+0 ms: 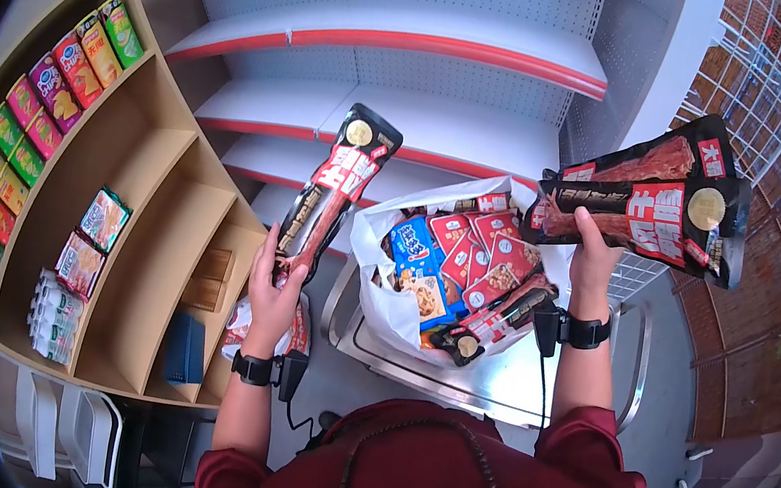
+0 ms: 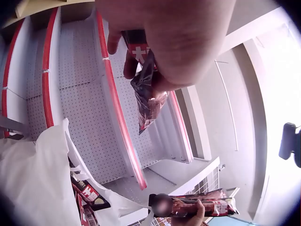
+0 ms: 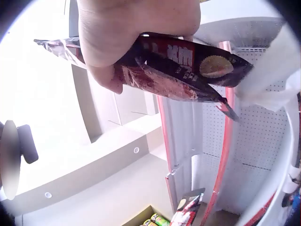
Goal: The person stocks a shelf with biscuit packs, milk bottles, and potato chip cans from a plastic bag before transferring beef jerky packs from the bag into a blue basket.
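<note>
My left hand (image 1: pixel 271 299) grips the lower end of a long black snack packet (image 1: pixel 337 182), which shows a meat picture and red lettering and stands nearly upright. In the left wrist view that packet (image 2: pixel 149 106) hangs from curled fingers. My right hand (image 1: pixel 593 269) pinches two similar black packets (image 1: pixel 654 213) together, thumb on top, to the right of a white bag (image 1: pixel 372 246). The right wrist view shows these packets (image 3: pixel 174 77) overlapping. The bag gapes wide, holding red packs (image 1: pixel 497 264), a blue cookie pack (image 1: pixel 419 253) and more black packets (image 1: pixel 499 324).
White shelves (image 1: pixel 410 32) with red edges rise in front. At left, a wooden shelf unit (image 1: pixel 149 220) carries colourful snack boxes (image 1: pixel 52 97) and a blue bin (image 1: pixel 186 350). The bag rests on a metal cart (image 1: pixel 499 394). A white wire grid (image 1: pixel 766 57) stands at right.
</note>
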A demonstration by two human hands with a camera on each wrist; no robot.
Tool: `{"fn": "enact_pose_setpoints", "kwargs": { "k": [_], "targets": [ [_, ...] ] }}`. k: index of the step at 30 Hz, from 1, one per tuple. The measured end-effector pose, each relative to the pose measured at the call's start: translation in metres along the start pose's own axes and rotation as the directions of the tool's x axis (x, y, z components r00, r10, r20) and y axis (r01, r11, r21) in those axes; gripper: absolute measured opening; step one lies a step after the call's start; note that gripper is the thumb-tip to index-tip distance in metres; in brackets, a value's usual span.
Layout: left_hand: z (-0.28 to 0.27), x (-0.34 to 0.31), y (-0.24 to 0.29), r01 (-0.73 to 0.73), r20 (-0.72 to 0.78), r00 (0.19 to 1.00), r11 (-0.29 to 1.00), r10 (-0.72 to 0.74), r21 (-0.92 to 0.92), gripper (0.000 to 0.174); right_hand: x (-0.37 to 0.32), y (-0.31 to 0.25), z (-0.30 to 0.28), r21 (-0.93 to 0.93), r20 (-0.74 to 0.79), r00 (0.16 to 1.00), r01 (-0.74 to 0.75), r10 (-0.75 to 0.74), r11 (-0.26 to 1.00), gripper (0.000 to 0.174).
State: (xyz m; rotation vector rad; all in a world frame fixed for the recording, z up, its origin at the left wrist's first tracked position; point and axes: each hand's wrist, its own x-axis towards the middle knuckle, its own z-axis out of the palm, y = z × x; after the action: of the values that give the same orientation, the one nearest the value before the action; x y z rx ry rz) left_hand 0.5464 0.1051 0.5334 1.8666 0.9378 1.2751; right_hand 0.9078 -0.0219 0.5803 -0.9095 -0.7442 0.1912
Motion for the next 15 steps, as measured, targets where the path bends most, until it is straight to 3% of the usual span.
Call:
{"fn": "enact_pose_setpoints", "kwargs": {
  "k": [4, 6, 9, 10, 13, 15],
  "targets": [
    [0.000, -0.001, -0.003, -0.009, -0.026, 1.000, 1.000, 0.009, 0.002, 0.064, 0.008, -0.010, 0.009, 0.178, 0.109, 0.991, -0.092, 0.073, 0.980, 0.039],
    [0.000, -0.002, -0.004, 0.019, -0.032, 0.999, 0.995, -0.022, -0.101, 0.063, 0.008, -0.002, 0.017, 0.221, 0.160, 0.961, -0.257, 0.225, 0.941, 0.040],
    [0.007, 0.000, 0.011, -0.080, -0.123, 0.990, 0.995, 0.072, -0.063, 0.064, -0.010, 0.011, 0.050, 0.244, 0.262, 0.853, -0.511, 0.452, 0.824, 0.041],
    [0.008, 0.000, 0.014, -0.054, -0.127, 0.991, 0.991, 0.038, -0.122, 0.065, -0.017, 0.010, 0.065, 0.213, 0.332, 0.757, -0.642, 0.563, 0.737, 0.044],
    [0.013, 0.000, 0.017, -0.057, -0.160, 0.987, 0.982, 0.028, -0.181, 0.068, -0.042, 0.040, 0.104, 0.159, 0.528, 0.592, -0.773, 0.609, 0.614, 0.043],
    [0.012, -0.002, 0.040, -0.113, -0.176, 0.981, 0.978, 0.082, -0.174, 0.071, -0.061, 0.044, 0.132, 0.133, 0.594, 0.532, -0.805, 0.603, 0.578, 0.040]
  ]
}}
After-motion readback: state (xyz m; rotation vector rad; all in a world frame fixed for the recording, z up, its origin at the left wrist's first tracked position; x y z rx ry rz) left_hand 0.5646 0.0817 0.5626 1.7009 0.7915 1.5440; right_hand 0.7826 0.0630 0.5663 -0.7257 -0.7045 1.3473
